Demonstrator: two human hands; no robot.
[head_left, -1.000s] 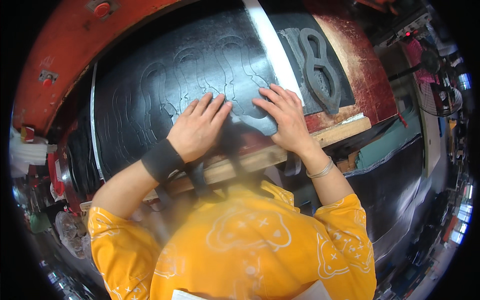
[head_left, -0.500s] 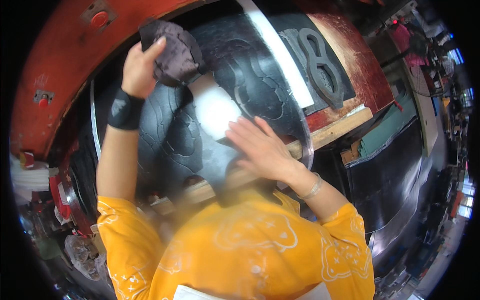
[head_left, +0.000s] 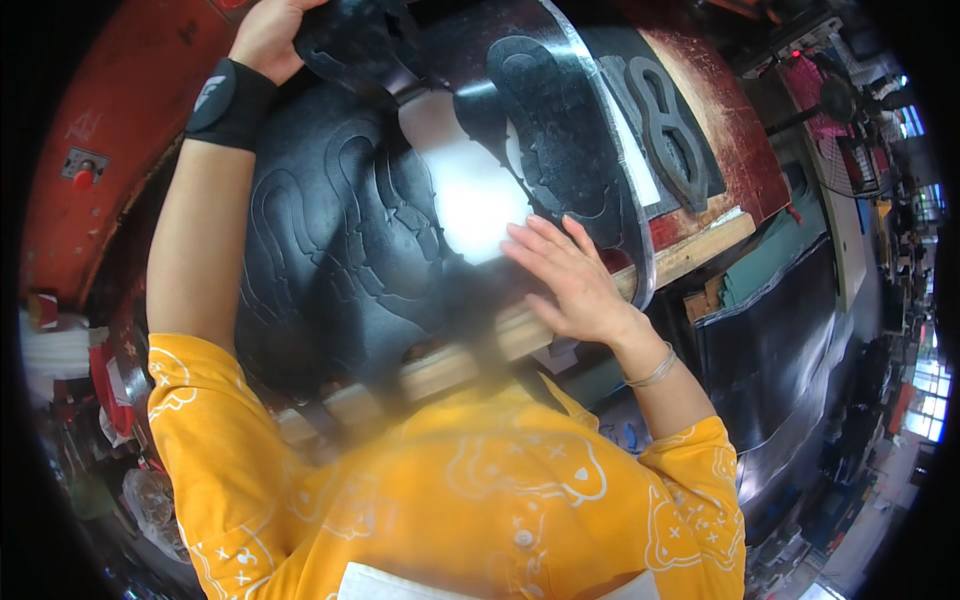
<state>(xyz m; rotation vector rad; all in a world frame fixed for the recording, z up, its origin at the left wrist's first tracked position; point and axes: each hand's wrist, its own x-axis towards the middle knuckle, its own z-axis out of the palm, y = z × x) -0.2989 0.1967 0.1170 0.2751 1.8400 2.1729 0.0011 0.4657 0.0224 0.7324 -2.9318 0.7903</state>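
A black sheet (head_left: 300, 330) with several sole-shaped outlines cut into it lies in front of me. A glossy pale surface (head_left: 455, 140) shows through a gap between the cut shapes. My left hand (head_left: 268, 42) reaches to the far left, by a dark glossy part of the sheet. Its fingertips run out at the top edge, so whether it grips anything is hidden. My right hand (head_left: 572, 285) is over the near right part of the sheet, fingers stretched out and holding nothing. One dark sole-shaped piece (head_left: 530, 110) lies beyond the right hand.
A grey figure-eight-shaped frame (head_left: 668, 135) rests on a dark pad at the right. A wooden strip (head_left: 450, 375) runs along the near edge. Red machine panels with a red button (head_left: 84, 176) stand at the left. Dark sheets (head_left: 770, 350) hang at the right.
My left hand has moved up and away, and the dark, mottled pieces it held are no longer seen. My right hand has shifted slightly right, still outstretched. The view has moved as well.
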